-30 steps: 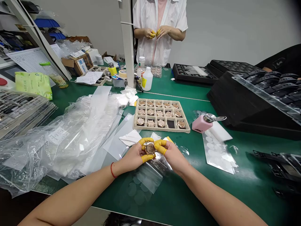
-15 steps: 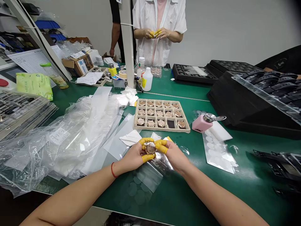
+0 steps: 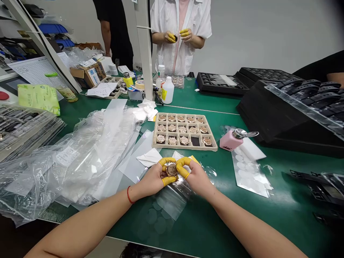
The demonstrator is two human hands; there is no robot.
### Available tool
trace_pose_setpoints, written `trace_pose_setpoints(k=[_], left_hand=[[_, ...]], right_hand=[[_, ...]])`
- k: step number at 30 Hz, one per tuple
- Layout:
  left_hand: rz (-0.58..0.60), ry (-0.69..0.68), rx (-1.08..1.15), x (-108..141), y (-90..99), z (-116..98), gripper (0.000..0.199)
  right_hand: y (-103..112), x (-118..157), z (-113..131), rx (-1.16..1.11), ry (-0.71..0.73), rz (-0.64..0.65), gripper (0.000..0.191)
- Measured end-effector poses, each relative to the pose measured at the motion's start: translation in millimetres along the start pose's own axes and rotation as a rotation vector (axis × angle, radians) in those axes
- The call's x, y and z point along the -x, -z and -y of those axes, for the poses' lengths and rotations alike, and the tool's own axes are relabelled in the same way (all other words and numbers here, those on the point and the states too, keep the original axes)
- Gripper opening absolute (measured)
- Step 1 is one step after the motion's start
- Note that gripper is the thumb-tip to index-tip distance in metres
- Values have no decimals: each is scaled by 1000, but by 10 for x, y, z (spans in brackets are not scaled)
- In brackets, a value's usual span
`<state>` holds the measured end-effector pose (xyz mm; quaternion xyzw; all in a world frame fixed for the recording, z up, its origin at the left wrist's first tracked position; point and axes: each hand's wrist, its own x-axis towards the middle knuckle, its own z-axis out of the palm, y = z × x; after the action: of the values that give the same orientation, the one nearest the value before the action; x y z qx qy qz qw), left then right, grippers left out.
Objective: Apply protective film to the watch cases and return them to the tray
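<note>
My left hand, with yellow finger cots, grips a round rose-gold watch case between thumb and fingers, engraved back towards me. My right hand, in yellow finger cots too, is closed with thumb and forefinger pinched at the right edge of the case. Under both hands lies a clear plastic sheet with round film discs. Just beyond them stands a beige compartment tray of similar watch cases; one front-row compartment shows only its dark bottom. White wipes lie between tray and hands.
To the right are a pink pump bottle, a sheet of round stickers and a black display box. Crumpled plastic bags cover the left. A white post rises behind; beyond it a co-worker handles a small dark part.
My right thumb and forefinger have bent into a rounder pinch beside the watch case. Across the table, the co-worker's hands have moved apart, and another person in black has shifted left.
</note>
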<state>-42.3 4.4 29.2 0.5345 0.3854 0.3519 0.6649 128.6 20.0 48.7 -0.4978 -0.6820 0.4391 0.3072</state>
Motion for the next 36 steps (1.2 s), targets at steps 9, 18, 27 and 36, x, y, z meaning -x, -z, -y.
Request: trace_pose_setpoints(k=[9, 18, 27, 36], left_hand=[[48, 101, -17, -50, 8, 30, 50], [81, 84, 77, -82, 6, 131, 48], [83, 40, -4, -75, 20, 101, 44], [87, -47, -1, -101, 9, 199, 40]], right_hand=[[275, -40, -365, 1115, -77, -64, 19], [208, 1, -329, 898, -82, -134, 18], [-139, 244, -215, 552, 413, -196, 16], [-239, 74, -287, 826, 347, -217, 20]])
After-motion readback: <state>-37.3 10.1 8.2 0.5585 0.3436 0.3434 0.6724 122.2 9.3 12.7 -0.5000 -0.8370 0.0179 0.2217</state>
